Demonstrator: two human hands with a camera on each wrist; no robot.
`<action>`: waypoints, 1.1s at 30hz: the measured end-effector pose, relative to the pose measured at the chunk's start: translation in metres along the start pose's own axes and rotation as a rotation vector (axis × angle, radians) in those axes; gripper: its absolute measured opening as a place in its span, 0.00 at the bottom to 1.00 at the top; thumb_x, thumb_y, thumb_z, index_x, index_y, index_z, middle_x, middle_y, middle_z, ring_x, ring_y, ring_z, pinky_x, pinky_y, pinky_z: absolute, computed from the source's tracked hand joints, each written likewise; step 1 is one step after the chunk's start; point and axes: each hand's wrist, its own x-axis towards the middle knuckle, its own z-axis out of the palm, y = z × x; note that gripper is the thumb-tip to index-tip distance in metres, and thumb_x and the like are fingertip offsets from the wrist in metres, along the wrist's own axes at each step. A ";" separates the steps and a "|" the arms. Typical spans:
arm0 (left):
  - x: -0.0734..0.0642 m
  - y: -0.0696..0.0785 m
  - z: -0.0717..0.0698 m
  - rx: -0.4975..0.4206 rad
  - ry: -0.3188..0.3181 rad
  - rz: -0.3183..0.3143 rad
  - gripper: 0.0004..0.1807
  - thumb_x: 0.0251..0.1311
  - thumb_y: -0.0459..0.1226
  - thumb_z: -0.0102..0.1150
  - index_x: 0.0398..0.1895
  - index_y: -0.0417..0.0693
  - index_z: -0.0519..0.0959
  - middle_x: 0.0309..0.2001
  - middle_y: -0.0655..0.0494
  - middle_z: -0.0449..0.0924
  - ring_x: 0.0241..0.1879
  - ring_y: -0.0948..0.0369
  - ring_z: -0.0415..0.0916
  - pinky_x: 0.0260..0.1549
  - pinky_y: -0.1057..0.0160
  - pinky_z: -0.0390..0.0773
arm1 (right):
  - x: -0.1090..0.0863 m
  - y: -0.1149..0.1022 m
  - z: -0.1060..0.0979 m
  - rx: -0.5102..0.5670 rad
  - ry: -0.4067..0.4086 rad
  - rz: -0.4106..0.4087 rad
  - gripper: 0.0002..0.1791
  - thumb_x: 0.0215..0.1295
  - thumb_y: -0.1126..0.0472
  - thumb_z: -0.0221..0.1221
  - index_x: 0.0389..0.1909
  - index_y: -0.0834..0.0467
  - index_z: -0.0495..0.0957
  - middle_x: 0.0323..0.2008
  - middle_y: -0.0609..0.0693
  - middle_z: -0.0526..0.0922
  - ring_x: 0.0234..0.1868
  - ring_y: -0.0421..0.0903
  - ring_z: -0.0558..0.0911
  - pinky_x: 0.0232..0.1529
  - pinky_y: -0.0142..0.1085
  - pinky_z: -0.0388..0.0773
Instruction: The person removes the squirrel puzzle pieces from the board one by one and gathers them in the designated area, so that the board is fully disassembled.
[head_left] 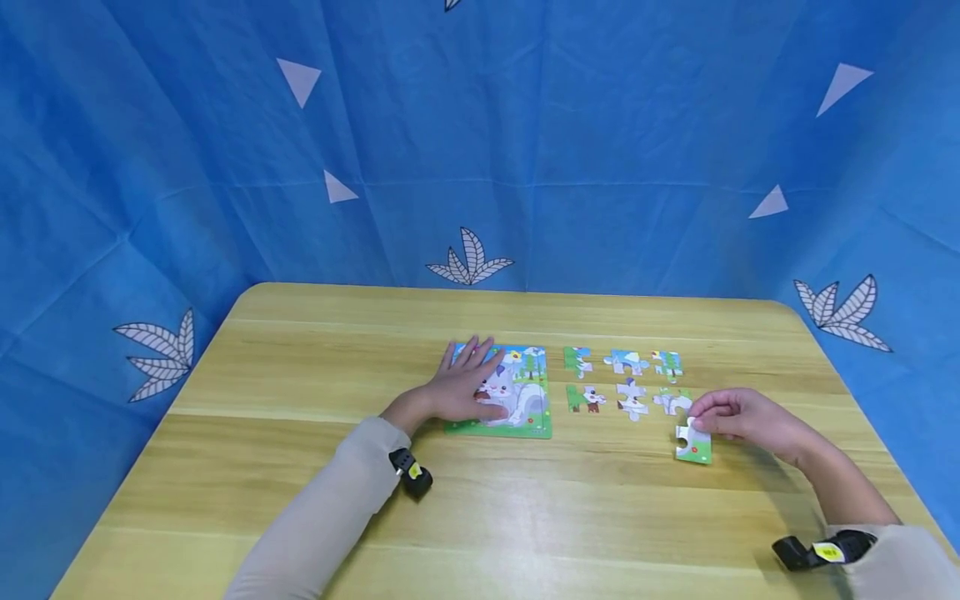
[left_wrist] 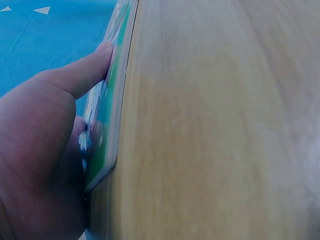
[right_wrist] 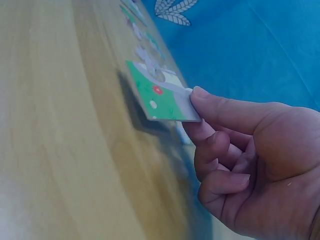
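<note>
My left hand (head_left: pixel 459 390) lies with its fingers spread over a square picture board (head_left: pixel 528 421) that shows a pale cartoon animal. In the left wrist view the thumb (left_wrist: pixel 85 72) rests on the board's green border. My right hand (head_left: pixel 738 417) pinches a jigsaw puzzle piece (head_left: pixel 697 447) by one corner between thumb and forefinger. In the right wrist view the piece (right_wrist: pixel 159 97), green with a red flower, is tilted and held off the table, its shadow below it. The other right fingers curl toward the palm.
Several loose puzzle pieces (head_left: pixel 628 362) lie in two rows between the board and my right hand. They rest on a wooden table (head_left: pixel 315 367). A blue patterned cloth (head_left: pixel 480 125) hangs behind and at both sides of the table.
</note>
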 end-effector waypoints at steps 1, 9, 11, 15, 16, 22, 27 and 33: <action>0.000 -0.001 0.001 0.000 0.002 0.000 0.55 0.67 0.61 0.57 0.84 0.49 0.39 0.83 0.49 0.25 0.79 0.48 0.17 0.72 0.42 0.16 | 0.000 0.002 0.000 -0.004 -0.001 0.000 0.16 0.75 0.62 0.58 0.51 0.74 0.77 0.33 0.42 0.83 0.27 0.39 0.73 0.27 0.32 0.72; 0.005 -0.009 0.008 0.011 0.005 -0.006 0.55 0.66 0.63 0.55 0.84 0.53 0.36 0.82 0.52 0.22 0.79 0.51 0.15 0.71 0.45 0.13 | 0.001 0.007 0.003 -0.027 -0.005 -0.008 0.17 0.74 0.62 0.60 0.51 0.74 0.77 0.35 0.46 0.84 0.30 0.39 0.76 0.30 0.32 0.73; 0.005 -0.008 0.007 0.007 0.009 -0.002 0.55 0.66 0.62 0.56 0.84 0.52 0.37 0.82 0.51 0.23 0.79 0.50 0.15 0.71 0.44 0.13 | 0.001 0.006 0.003 -0.031 -0.002 -0.008 0.17 0.74 0.62 0.60 0.51 0.74 0.77 0.36 0.46 0.83 0.32 0.39 0.77 0.31 0.32 0.75; 0.002 -0.004 0.003 0.011 0.005 0.004 0.55 0.67 0.62 0.56 0.84 0.49 0.39 0.82 0.48 0.24 0.80 0.48 0.17 0.71 0.42 0.15 | 0.001 0.006 0.003 -0.039 -0.001 -0.021 0.18 0.74 0.62 0.60 0.52 0.74 0.77 0.37 0.47 0.83 0.36 0.40 0.80 0.37 0.31 0.78; 0.001 -0.003 0.003 0.010 0.004 0.004 0.54 0.67 0.62 0.55 0.84 0.49 0.39 0.83 0.48 0.25 0.80 0.48 0.17 0.71 0.42 0.16 | 0.001 0.006 0.003 -0.039 -0.002 -0.023 0.18 0.74 0.62 0.60 0.52 0.74 0.78 0.38 0.47 0.83 0.37 0.40 0.80 0.37 0.31 0.78; -0.001 -0.001 0.000 0.017 -0.006 -0.006 0.54 0.68 0.62 0.55 0.84 0.50 0.38 0.82 0.48 0.25 0.80 0.48 0.18 0.72 0.41 0.17 | 0.000 0.005 0.001 -0.030 -0.013 -0.029 0.19 0.74 0.62 0.59 0.54 0.76 0.77 0.39 0.47 0.84 0.38 0.39 0.80 0.37 0.31 0.78; -0.002 -0.001 0.000 0.011 -0.004 -0.002 0.54 0.67 0.62 0.55 0.84 0.49 0.39 0.82 0.48 0.25 0.80 0.48 0.18 0.72 0.42 0.16 | -0.001 0.004 -0.001 -0.020 -0.015 -0.024 0.19 0.75 0.62 0.57 0.55 0.76 0.76 0.39 0.45 0.84 0.31 0.38 0.76 0.29 0.32 0.74; -0.002 -0.002 0.000 0.009 -0.003 0.011 0.54 0.68 0.62 0.54 0.83 0.49 0.39 0.82 0.48 0.25 0.80 0.48 0.18 0.72 0.41 0.16 | 0.000 -0.003 0.002 -0.016 -0.009 -0.022 0.18 0.75 0.62 0.57 0.55 0.74 0.77 0.38 0.47 0.84 0.28 0.40 0.73 0.26 0.33 0.70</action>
